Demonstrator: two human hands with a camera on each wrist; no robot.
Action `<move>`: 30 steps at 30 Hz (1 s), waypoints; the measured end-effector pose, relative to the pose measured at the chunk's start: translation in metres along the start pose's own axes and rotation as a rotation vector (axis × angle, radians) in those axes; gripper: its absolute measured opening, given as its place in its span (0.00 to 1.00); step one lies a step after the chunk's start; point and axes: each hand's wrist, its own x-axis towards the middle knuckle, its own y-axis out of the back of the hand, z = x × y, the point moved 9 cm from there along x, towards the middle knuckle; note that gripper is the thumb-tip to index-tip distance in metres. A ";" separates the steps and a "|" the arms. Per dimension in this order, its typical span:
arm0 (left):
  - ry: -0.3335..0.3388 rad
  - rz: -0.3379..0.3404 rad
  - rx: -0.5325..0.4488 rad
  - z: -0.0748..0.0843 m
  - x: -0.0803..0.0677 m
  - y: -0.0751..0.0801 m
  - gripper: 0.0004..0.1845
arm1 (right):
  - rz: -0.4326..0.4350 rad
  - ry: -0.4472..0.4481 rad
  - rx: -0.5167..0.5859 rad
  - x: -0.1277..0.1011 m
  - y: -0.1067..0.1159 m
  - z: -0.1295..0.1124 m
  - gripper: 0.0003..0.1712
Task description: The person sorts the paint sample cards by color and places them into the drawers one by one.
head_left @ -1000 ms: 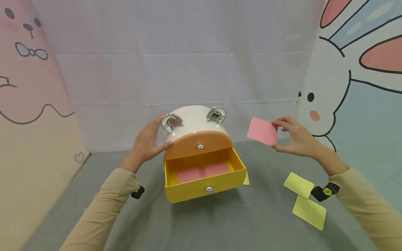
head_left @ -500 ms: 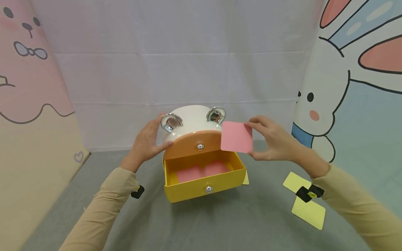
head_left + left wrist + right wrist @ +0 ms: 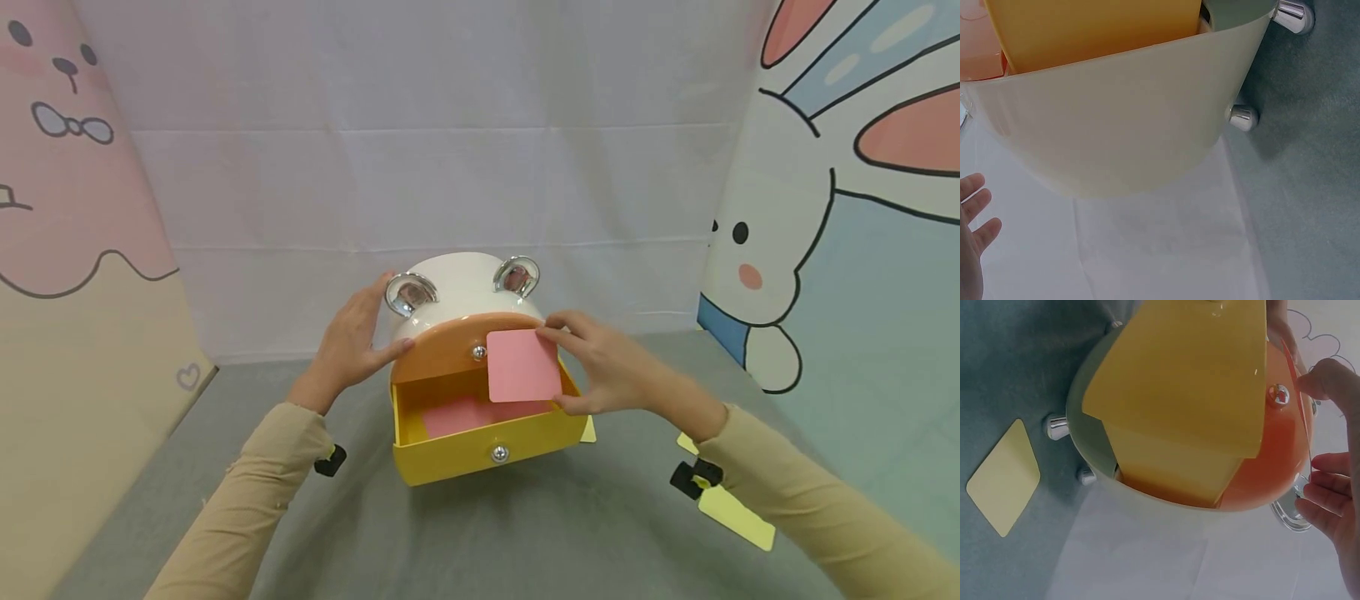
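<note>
A white dresser box (image 3: 461,283) with two silver ears stands on the cloth, its orange upper drawer (image 3: 442,354) closed and its yellow lower drawer (image 3: 450,462) pulled out. Pink cards (image 3: 453,417) lie inside the yellow drawer. My left hand (image 3: 345,350) rests against the box's left side, fingers extended, thumb at the orange front. Between thumb and fingers my right hand (image 3: 615,367) pinches the right edge of a pink card (image 3: 523,365), which hangs over the drawer's right part and overlaps the orange front. Seen edge-on in the right wrist view, that card is a thin strip.
Yellow cards (image 3: 735,517) lie on the grey cloth at the right, partly hidden by the right forearm. Another yellow card (image 3: 1004,478) lies beside the box's right side, near its silver feet (image 3: 1057,427). A white curtain (image 3: 450,167) hangs behind.
My right hand has carried the pink card leftward and down, from right of the box to over the yellow drawer. The left hand and the box stay where they were.
</note>
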 end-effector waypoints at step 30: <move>0.008 0.000 0.002 0.001 -0.002 0.000 0.49 | -0.025 -0.032 0.119 -0.007 -0.019 0.003 0.40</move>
